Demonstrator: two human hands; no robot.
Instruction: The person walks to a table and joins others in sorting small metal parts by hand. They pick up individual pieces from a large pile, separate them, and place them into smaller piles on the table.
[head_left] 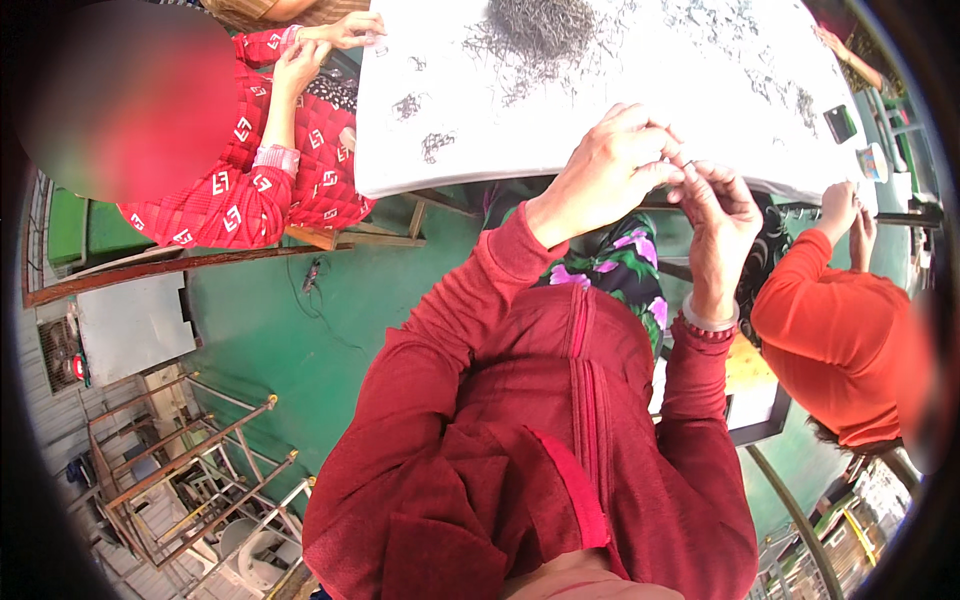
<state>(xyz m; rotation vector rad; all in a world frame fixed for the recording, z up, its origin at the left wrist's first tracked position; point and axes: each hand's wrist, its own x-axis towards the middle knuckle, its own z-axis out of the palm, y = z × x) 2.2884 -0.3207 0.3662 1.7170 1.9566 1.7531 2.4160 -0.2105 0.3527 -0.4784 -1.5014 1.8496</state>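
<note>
Head view, looking down over a dark red zipped jacket (560,440).

Left hand (612,165): raised at the near edge of the white table (620,90), fingers curled, thumb and forefinger pinched together toward the other hand.

Right hand (718,215): just beside the left, fingertips (690,180) meeting the left's. A bracelet (708,320) sits on this wrist.

Held thing: a small thin metal piece (683,163), pinched where the 2 hands meet, over the table edge. Too small to tell its shape. Both hands look clenched on it; which one bears it I cannot tell.

Table top: a heap of small grey metal bits (535,25) at the far middle, well apart from the hands, with thinner scatters spread left and right. A small dark box (840,123) lies near the right rim.

Others: 1 person in a red patterned jacket (255,170) sits at the left side, hands at the table corner. 1 person in an orange top (845,330) sits at the right, hands together near the rim.

Below: green floor (320,330); metal frames (190,470) stacked lower left.
</note>
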